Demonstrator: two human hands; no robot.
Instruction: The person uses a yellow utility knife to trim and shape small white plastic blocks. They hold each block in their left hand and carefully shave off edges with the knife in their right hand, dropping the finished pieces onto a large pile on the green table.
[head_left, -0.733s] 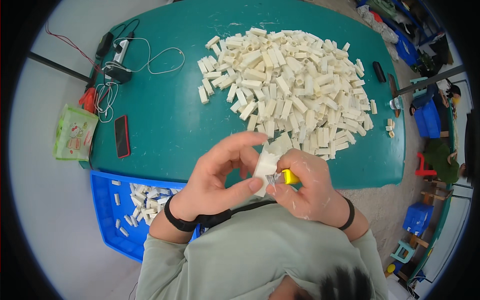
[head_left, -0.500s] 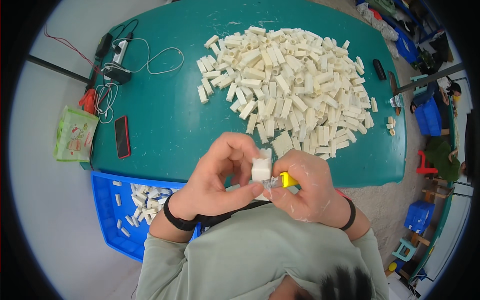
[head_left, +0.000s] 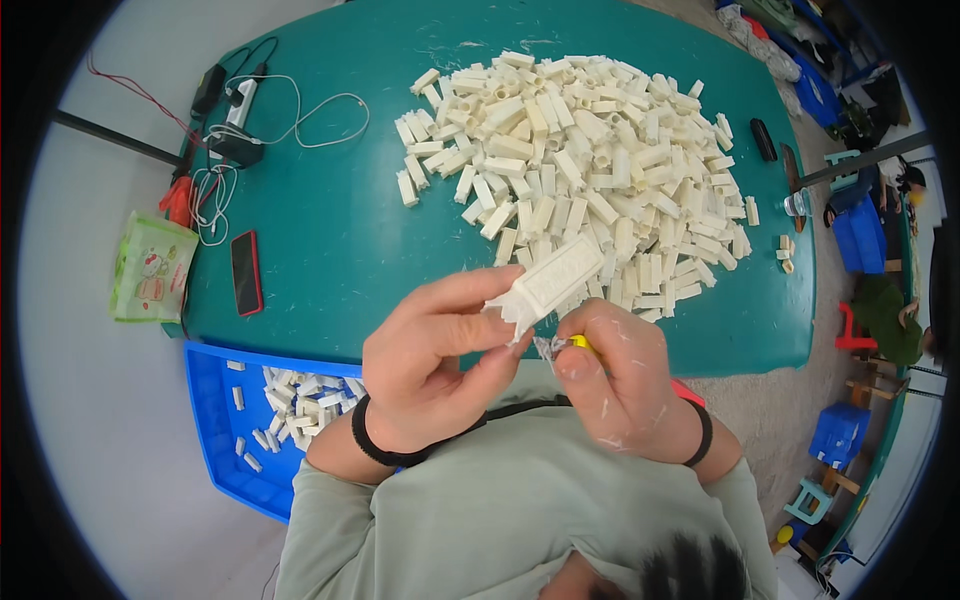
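Note:
My left hand (head_left: pixel 435 355) grips one end of a cream-white rectangular block (head_left: pixel 552 284), its patterned long face turned up and ragged burrs at the gripped end. The fingers of my right hand (head_left: pixel 618 375) are closed round a yellow-handled knife (head_left: pixel 582 345); its short grey blade, smeared with pale scraps, points left just below the block. Blade and block look slightly apart. Beyond both hands lies a big heap of similar cream blocks (head_left: pixel 620 160), many with rough, hollow-looking ends.
The green table (head_left: pixel 330 240) carries a red-edged phone (head_left: pixel 245 272), a power strip (head_left: pixel 240 105) with cables, and a black object (head_left: pixel 761 140). Below its left front edge stands a blue bin (head_left: pixel 225 440) with loose blocks. A patterned bag (head_left: pixel 155 270) hangs at the left.
My left hand has tilted the block from upright and end-on to lying diagonally, pointing away to the right. The knife has come away from the block's near end.

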